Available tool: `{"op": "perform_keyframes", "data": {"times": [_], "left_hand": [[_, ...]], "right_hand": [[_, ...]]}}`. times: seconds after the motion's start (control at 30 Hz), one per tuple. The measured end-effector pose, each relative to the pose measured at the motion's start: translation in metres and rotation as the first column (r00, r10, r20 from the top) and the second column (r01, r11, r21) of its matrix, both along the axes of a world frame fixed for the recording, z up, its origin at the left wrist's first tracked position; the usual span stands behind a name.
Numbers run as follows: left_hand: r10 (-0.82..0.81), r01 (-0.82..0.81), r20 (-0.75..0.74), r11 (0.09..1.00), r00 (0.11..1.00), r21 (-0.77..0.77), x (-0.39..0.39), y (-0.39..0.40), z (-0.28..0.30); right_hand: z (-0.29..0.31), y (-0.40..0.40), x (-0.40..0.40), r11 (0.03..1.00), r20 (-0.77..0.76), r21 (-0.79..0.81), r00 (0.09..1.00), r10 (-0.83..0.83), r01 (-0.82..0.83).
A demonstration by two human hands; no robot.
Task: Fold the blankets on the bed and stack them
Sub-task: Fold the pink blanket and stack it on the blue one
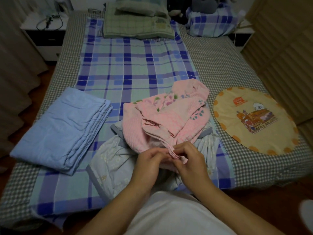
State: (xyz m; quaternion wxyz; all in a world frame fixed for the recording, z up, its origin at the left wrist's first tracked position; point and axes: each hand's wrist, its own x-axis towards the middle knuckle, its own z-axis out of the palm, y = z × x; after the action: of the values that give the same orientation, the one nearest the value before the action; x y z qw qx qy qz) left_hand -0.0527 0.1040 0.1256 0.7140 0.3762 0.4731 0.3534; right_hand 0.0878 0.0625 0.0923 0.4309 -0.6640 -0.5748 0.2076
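Pinching gathered edge of pink towel blanket (pixel 166 114) between left hand (pixel 149 161) and right hand (pixel 190 160), probably hunting corners; heaped atop pale floral blanket (pixel 111 164), beside folded blue blanket (pixel 61 129) starting stack.

Pink blanket (pixel 169 114) waffle-textured cloth, matt; blue blanket (pixel 59 129) smooth, prob. cotton.
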Motion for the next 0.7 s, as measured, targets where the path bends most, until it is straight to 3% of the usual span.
{"op": "perform_keyframes", "data": {"times": [0.07, 0.17, 0.23, 0.3, 0.37, 0.4, 0.47, 0.53, 0.63, 0.7], "left_hand": [[-0.021, 0.067, -0.194, 0.971, 0.981, 0.231, -0.001, 0.005, -0.006], [-0.027, 0.148, -0.269, 0.885, 0.963, 0.442, 0.002, 0.020, -0.004], [-0.014, 0.194, -0.285, 0.766, 0.958, 0.614, 0.007, 0.046, 0.004], [-0.058, 0.327, -0.364, 0.587, 0.930, 0.740, 0.015, 0.083, 0.021], [-0.136, 0.485, -0.479, 0.451, 0.867, 0.750, 0.024, 0.120, 0.047], [-0.166, 0.531, -0.513, 0.425, 0.842, 0.733, 0.030, 0.137, 0.066], [-0.198, 0.591, -0.560, 0.360, 0.805, 0.722, 0.042, 0.163, 0.108], [-0.181, 0.646, -0.620, 0.236, 0.763, 0.726, 0.056, 0.179, 0.148], [-0.218, 0.712, -0.681, 0.133, 0.699, 0.689, 0.075, 0.178, 0.194], [-0.242, 0.751, -0.715, 0.107, 0.656, 0.652, 0.086, 0.165, 0.209]], "right_hand": [[0.003, 0.005, 0.000, 0.995, -0.170, -0.070, 0.982, -0.085, 0.074], [0.022, 0.022, 0.016, 0.994, -0.291, -0.071, 0.952, -0.100, 0.083], [0.053, 0.039, 0.036, 0.996, -0.304, 0.017, 0.949, -0.077, 0.086], [0.097, 0.056, 0.057, 0.988, -0.264, 0.143, 0.964, -0.018, 0.058], [0.150, 0.071, 0.076, 0.970, -0.149, 0.242, 0.988, 0.038, -0.001], [0.180, 0.077, 0.086, 0.957, -0.063, 0.288, 0.996, 0.061, -0.040], [0.243, 0.083, 0.102, 0.915, 0.132, 0.387, 0.989, 0.068, -0.114], [0.298, 0.080, 0.117, 0.838, 0.249, 0.518, 0.967, 0.046, -0.173], [0.343, 0.069, 0.129, 0.694, 0.165, 0.695, 0.981, 0.100, -0.188], [0.348, 0.070, 0.136, 0.681, 0.085, 0.716, 0.987, 0.136, -0.156]]}}
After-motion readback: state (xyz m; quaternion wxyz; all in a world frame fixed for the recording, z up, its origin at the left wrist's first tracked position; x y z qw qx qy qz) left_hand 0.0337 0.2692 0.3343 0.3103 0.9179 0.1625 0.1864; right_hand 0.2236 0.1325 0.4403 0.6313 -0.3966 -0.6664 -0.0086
